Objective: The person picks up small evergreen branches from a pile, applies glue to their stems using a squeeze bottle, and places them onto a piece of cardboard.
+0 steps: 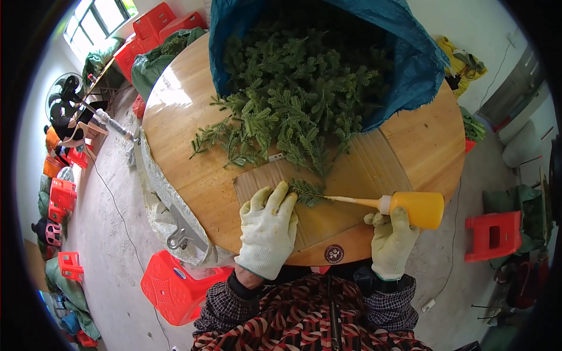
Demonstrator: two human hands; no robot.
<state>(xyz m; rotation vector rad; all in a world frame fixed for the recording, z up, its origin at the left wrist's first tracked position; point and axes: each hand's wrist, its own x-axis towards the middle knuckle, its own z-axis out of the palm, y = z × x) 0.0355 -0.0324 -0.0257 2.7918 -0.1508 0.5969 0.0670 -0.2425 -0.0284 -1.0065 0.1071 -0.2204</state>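
My left hand (pixel 266 228), in a white knit glove, rests on a piece of cardboard (pixel 260 179) with its fingers pointing forward. Against its fingertips lies a small green fir sprig (pixel 308 193), its end pinned there; the thumb is mostly hidden. In my right hand (pixel 393 238), gloved too, is a yellow squeeze bottle (pixel 422 209) tipped on its side. Its long pale nozzle (pixel 354 200) points left, and the tip meets the sprig or hovers just over it. Beyond both hands, a heap of fir branches (pixel 293 99) spills from a large blue bag (pixel 418 64).
Everything lies on a round wooden table (pixel 190 158); a metal clamp (pixel 182 237) grips its cloth-hung left edge. Red stools stand close by, one at the near left (pixel 175 286) and another at the right (pixel 494 236). A cable (pixel 114 199) crosses the floor.
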